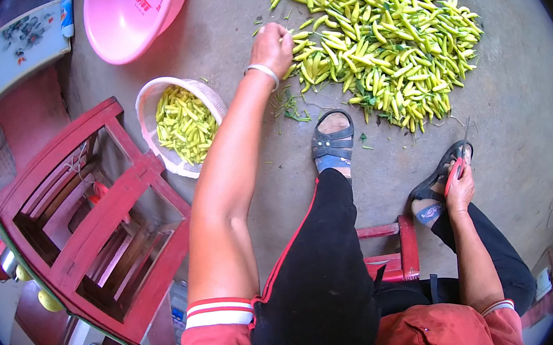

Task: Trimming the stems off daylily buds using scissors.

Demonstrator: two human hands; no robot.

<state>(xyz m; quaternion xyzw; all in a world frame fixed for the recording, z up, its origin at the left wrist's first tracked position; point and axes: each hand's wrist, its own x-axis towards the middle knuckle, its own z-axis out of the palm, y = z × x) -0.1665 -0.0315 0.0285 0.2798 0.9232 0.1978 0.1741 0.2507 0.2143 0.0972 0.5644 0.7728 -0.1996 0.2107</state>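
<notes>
A broad heap of yellow-green chili peppers [385,52], with some leaves mixed in, covers the floor in front of me. At its left edge is my left hand [271,48], wearing a pale bangle; its fingers are curled, and whatever may be in them is hidden. My right hand [460,191] grips red-handled scissors [455,172], the blades pointing away from me above my right sandal. Left of my left forearm stands a white mesh-sided basket [145,108] holding cut pepper pieces [186,124]. Green stem clippings [292,105] lie on the concrete below my left hand.
A pink plastic basin [124,23] sits beyond the basket. The red wooden frame [107,212] of a piece of furniture rises close on the left. Part of a red wooden stool [408,249] shows between my legs. My sandalled feet rest near the heap's lower edge.
</notes>
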